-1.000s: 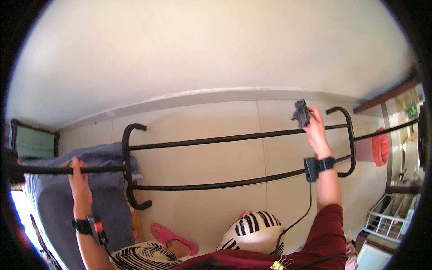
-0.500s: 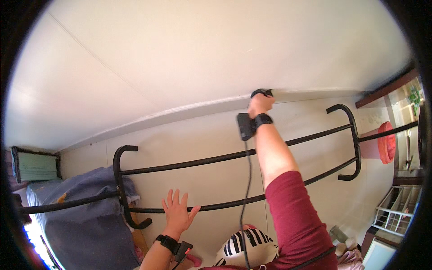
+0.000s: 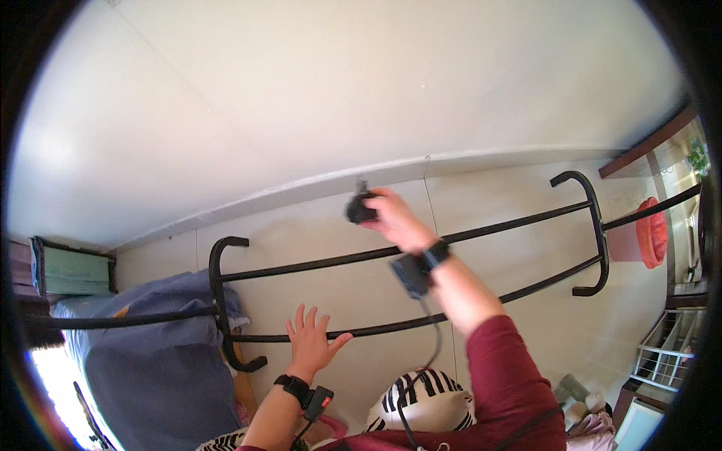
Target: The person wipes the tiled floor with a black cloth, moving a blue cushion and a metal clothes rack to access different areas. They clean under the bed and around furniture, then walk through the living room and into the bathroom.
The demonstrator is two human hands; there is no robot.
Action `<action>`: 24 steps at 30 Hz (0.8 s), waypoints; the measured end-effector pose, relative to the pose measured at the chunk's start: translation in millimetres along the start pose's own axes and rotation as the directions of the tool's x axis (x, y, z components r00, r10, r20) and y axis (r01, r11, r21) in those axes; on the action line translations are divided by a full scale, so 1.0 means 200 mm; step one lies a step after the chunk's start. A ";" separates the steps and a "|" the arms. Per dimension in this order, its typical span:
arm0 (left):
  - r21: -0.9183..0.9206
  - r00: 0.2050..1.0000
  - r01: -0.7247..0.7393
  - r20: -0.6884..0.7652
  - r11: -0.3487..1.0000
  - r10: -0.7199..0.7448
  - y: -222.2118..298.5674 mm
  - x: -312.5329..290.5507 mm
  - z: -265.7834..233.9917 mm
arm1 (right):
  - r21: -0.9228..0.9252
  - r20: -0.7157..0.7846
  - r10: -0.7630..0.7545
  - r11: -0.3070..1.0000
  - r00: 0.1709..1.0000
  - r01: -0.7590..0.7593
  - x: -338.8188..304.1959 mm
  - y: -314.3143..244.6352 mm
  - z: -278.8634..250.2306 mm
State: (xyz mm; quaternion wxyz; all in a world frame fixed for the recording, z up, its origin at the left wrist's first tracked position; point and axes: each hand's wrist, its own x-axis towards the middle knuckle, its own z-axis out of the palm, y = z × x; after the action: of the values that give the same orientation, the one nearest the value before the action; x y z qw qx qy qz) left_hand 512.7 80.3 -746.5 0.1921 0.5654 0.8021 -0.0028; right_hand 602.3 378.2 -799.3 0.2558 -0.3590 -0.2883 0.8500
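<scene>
At the far left, a blue-grey cloth (image 3: 143, 338) hangs over the black metal tube rack (image 3: 481, 228) mounted along the pale wall. Next to it, the left hand (image 3: 310, 342) is spread wide, fingers (image 3: 299, 322) fanned, palm against the rack's lower bar and holding nothing. Further right, the right hand (image 3: 397, 219) is raised near the upper bar, its grip closed around a small dark object (image 3: 359, 209), blurred, just below the white wall ledge (image 3: 421, 168). A red round basket (image 3: 653, 233) hangs at the far right.
</scene>
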 end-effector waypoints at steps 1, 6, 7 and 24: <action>0.011 1.000 -0.014 0.012 1.000 0.014 0.00 0.00 0.00 | 0.086 0.098 -0.072 0.994 0.993 0.064 -0.15 -0.06 -0.11; 0.042 0.995 -0.016 0.095 0.999 0.012 0.00 0.01 -0.01 | 0.052 -0.117 -0.345 0.934 0.931 0.353 -0.99 -0.41 -0.60; 0.047 0.993 -0.036 0.110 0.998 0.031 0.00 0.02 -0.02 | 0.091 -0.245 -0.389 0.903 0.888 0.420 -1.16 -0.43 -0.68; 0.075 0.997 0.065 -0.037 0.995 -0.062 -0.02 0.02 0.09 | -0.025 -0.762 -0.285 0.910 0.581 0.414 -1.30 0.00 -1.23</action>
State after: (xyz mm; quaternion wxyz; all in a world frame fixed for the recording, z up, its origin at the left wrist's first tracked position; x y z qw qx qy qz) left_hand 513.7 78.5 -764.7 0.1563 0.5465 0.8222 -0.0295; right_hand 947.5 287.1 -822.0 0.5414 -0.5921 -0.1542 0.5766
